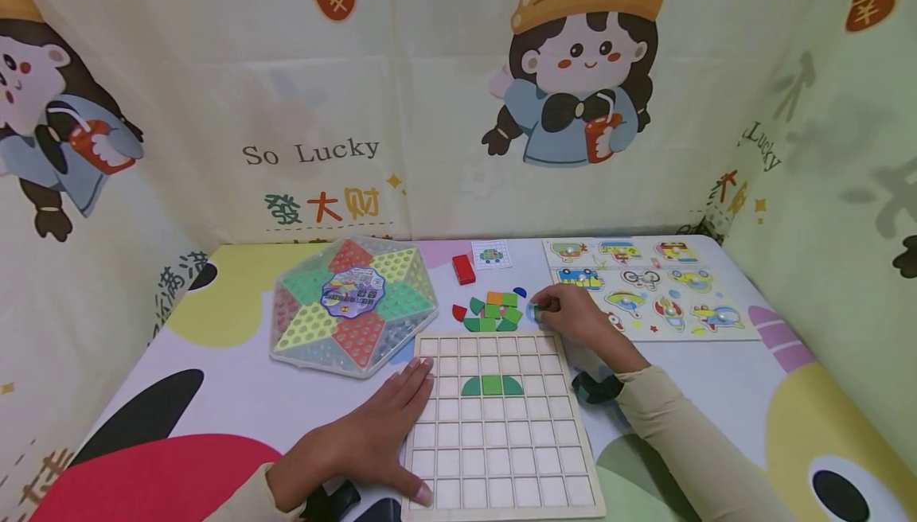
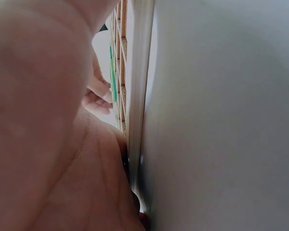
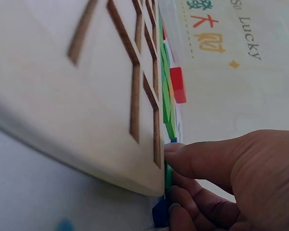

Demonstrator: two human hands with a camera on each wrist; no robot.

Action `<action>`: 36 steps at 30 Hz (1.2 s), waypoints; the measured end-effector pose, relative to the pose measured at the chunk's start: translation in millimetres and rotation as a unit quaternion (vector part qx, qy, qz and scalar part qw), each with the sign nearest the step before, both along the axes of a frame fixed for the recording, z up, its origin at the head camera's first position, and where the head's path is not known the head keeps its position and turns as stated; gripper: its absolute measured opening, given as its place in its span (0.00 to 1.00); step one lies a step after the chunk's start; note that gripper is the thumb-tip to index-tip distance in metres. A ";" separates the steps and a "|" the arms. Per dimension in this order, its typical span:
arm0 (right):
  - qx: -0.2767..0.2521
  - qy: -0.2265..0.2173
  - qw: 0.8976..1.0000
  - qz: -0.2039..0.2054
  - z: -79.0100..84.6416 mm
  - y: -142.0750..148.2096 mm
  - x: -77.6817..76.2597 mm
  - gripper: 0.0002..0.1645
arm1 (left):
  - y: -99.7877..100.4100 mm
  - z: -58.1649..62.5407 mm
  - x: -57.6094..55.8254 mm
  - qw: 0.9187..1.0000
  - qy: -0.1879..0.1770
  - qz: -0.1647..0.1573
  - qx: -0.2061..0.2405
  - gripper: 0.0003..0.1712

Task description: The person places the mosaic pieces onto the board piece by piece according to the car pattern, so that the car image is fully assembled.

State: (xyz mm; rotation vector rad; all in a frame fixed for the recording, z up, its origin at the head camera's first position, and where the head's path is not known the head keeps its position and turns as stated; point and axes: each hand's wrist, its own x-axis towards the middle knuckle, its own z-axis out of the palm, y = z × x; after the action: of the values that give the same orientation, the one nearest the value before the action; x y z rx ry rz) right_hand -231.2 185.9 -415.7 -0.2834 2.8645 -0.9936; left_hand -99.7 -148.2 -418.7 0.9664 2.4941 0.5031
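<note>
A wooden grid board [image 1: 507,431] lies on the table, with a green square [image 1: 492,384] between two dark green quarter-round pieces [image 1: 470,386] in one of its rows. My left hand [image 1: 376,430] rests along the board's left edge, fingers extended and thumb on the near left corner. Beyond the board's far right corner, my right hand [image 1: 573,317] pinches a small green piece [image 3: 168,177] between thumb and fingers; its outline is mostly hidden. A blue piece [image 3: 160,214] shows by the fingertips. Left of this hand lies a group of green pieces [image 1: 491,311] with an orange square [image 1: 494,298].
A hexagonal, multicoloured box [image 1: 301,335] stands left of the board. Behind the loose pieces are a red block [image 1: 463,269] and a small pattern card [image 1: 491,255]. A vehicle picture board [image 1: 645,323] lies at the back right, under the right forearm's far side.
</note>
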 end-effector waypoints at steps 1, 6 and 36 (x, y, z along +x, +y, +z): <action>0.002 0.000 1.000 0.001 -0.3 -0.1 0.1 0.12 | 0.0 0.0 0.0 1.000 0.000 0.001 -0.001 0.76; 0.014 -0.002 1.000 0.005 -0.8 -0.9 0.5 0.13 | 0.5 0.5 0.4 1.000 -0.003 0.004 -0.001 0.76; -0.050 0.048 0.997 0.041 -2.6 -1.7 5.3 0.13 | -0.3 -0.1 -0.8 1.000 0.007 -0.003 0.003 0.75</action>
State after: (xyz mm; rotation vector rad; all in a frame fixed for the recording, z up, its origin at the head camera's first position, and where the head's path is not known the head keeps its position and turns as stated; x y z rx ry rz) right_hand -225.8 184.2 -418.3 -0.4653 2.8645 -1.1402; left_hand -100.5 -148.5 -418.8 0.9840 2.5022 0.5046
